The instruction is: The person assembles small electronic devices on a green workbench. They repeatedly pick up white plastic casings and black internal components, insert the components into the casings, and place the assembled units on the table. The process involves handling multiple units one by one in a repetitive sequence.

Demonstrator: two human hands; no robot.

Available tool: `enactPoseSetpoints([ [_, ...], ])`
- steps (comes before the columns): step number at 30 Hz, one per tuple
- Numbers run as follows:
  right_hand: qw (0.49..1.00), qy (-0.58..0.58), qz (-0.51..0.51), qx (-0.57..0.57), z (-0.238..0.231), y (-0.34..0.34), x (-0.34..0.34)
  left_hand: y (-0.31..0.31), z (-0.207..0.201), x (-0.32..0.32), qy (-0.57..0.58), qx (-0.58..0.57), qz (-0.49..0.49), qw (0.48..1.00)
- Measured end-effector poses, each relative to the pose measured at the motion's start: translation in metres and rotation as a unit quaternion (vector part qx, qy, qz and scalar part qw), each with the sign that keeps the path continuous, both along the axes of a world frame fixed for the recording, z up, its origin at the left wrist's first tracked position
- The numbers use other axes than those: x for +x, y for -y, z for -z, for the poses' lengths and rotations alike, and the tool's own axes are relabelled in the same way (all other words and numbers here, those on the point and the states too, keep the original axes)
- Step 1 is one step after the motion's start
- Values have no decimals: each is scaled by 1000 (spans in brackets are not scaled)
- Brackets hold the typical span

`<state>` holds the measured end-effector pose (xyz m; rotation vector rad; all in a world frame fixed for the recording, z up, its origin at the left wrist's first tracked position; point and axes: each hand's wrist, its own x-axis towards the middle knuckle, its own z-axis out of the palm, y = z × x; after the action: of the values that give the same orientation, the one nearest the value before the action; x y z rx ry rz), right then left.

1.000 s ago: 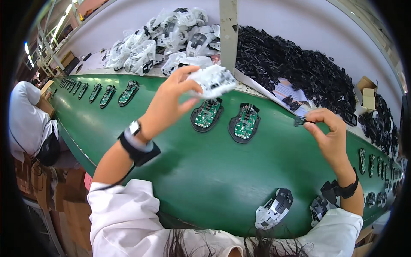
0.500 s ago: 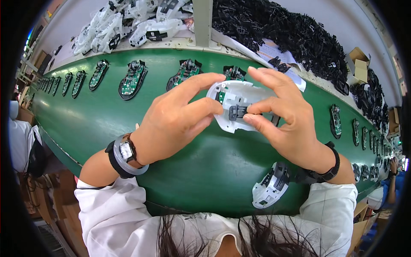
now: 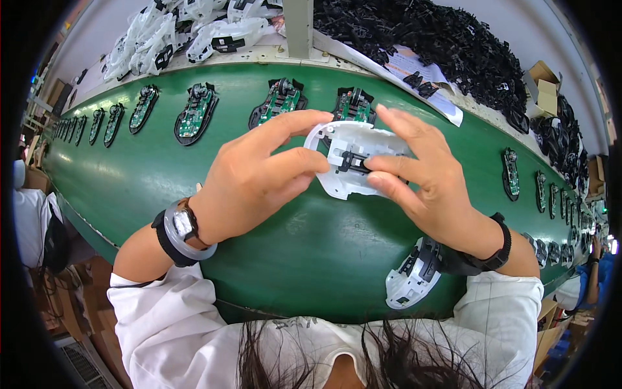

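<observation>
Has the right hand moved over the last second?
Yes: judged against the paper sheet, the right hand has moved left, to the white shell.

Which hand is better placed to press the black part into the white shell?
Right, probably: the right hand has its thumb and a fingertip at the black part, while the left hand holds the white shell by its left end.

White shell (image 3: 335, 183), black clip (image 3: 353, 161), green worktop (image 3: 291, 275), green circuit boards (image 3: 196, 114) (black-edged), plain white sleeves (image 3: 159, 308)
</observation>
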<state>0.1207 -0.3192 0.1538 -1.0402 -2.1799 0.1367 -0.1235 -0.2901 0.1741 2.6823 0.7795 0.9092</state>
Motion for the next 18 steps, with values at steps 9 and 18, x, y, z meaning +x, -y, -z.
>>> enactPoseSetpoints([
  [9,940,-221,-49,-254,-17,6,-2,-9,-2,2,12,-13,43,999],
  [18,944,-261,-58,-194,-1,-2,-30,-6,5,12,220,-503,105,829],
])
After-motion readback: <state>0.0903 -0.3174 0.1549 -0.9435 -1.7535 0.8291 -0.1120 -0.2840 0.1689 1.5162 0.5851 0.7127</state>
